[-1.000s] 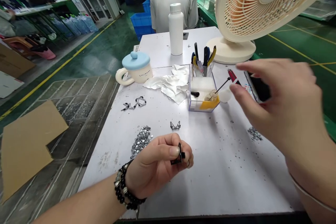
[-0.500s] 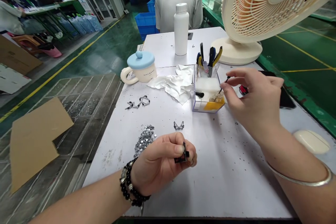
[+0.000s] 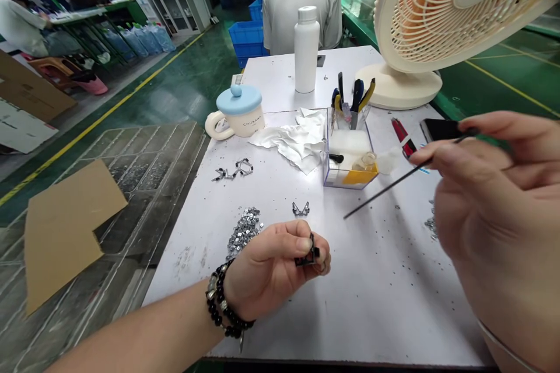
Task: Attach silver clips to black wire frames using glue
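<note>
My left hand (image 3: 273, 268) is closed, pinching a small black metal clip (image 3: 308, 253) between thumb and fingers above the white table (image 3: 385, 280). My right hand (image 3: 494, 210) is closed on a thin black stick (image 3: 385, 187), held slanting down to the left with its tip pointing toward the clip. A heap of small shiny metal pieces (image 3: 242, 230) lies just left of my left hand. One loose clip (image 3: 301, 208) rests on the table beyond it. The clear plastic box (image 3: 347, 154) with sponge and a small jar stands farther back.
A mug with a blue lid (image 3: 238, 112), a white cloth (image 3: 291, 140), a white bottle (image 3: 306, 49), pliers (image 3: 356, 96) and a cream fan (image 3: 441, 17) stand at the back. A phone (image 3: 440, 128) and red pen (image 3: 403, 137) lie right. A person in white (image 3: 301, 0) sits beyond.
My right hand lifted the thin black stick out of the clear box and drew it toward me and to the right. My left hand kept hold of the clip.
</note>
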A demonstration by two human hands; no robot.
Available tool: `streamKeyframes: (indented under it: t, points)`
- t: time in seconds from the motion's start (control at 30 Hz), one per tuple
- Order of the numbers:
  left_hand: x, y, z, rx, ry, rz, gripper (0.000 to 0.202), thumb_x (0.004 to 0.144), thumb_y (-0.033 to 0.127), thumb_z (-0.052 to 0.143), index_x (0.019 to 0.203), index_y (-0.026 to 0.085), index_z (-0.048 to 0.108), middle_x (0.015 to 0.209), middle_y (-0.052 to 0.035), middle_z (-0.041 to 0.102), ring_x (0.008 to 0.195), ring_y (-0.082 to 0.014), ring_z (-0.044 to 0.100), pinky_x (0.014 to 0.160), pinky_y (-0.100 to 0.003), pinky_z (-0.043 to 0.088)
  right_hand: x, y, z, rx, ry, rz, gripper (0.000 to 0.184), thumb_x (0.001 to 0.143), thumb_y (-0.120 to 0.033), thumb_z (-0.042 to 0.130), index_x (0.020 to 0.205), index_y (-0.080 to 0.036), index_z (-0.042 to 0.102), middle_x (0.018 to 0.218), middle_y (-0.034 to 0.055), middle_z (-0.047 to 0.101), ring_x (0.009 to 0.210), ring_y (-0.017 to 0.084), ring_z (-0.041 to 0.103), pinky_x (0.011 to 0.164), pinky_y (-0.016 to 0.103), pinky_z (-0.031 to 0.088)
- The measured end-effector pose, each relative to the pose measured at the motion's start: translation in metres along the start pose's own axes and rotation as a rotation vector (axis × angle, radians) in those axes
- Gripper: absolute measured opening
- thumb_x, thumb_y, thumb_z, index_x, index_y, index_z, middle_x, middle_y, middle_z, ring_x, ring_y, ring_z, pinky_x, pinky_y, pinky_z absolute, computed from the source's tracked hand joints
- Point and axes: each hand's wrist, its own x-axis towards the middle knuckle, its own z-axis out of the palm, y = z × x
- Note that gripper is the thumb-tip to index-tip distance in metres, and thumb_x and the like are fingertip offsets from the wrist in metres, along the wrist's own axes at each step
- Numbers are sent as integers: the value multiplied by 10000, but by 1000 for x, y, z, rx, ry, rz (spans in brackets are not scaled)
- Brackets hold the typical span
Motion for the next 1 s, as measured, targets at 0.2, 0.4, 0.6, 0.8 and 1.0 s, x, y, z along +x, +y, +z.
streamKeyframes:
  t: [0.2, 0.4, 0.6, 0.8, 1.0]
  points:
    - [1, 0, 3, 13, 29, -6, 75, 690, 112, 641, 660, 99, 573, 668, -53, 597, 646, -121, 529, 651, -242, 378, -10, -7, 12, 286, -96, 276, 239, 721, -123, 708, 921, -234, 640, 683, -27, 656, 675, 155, 662, 666, 302, 537]
    - [1, 0, 3, 21, 54, -9, 80, 688, 103, 616, 644, 96, 550, 646, -56, 575, 624, -126, 520, 636, -245, 369, -16, -10, 13, 291, -123, 324, 247, 735, -151, 710, 947, -240, 617, 683, -30, 682, 702, 129, 663, 709, 254, 535]
    - [0, -1, 2, 21, 50, -5, 78, 682, 100, 618, 643, 98, 550, 636, -57, 571, 623, -132, 523, 636, -246, 370, -16, -8, 15, 295, -125, 325, 233, 740, -163, 713, 941, -230, 617, 691, -23, 692, 704, 124, 663, 700, 237, 529]
    - [1, 0, 2, 17, 48, -3, 72, 679, 97, 623, 645, 95, 559, 636, -58, 575, 624, -133, 526, 635, -246, 371, -15, -9, 14, 298, -127, 317, 242, 738, -156, 711, 949, -222, 613, 692, -15, 689, 707, 139, 665, 683, 260, 526]
    - [0, -2, -1, 19, 28, 6, 57, 682, 99, 621, 653, 103, 571, 668, -66, 599, 625, -130, 529, 633, -247, 369, 10, 6, 4, 196, 191, -77, 241, 694, -34, 685, 896, -157, 643, 681, -19, 634, 660, 142, 657, 674, 315, 530]
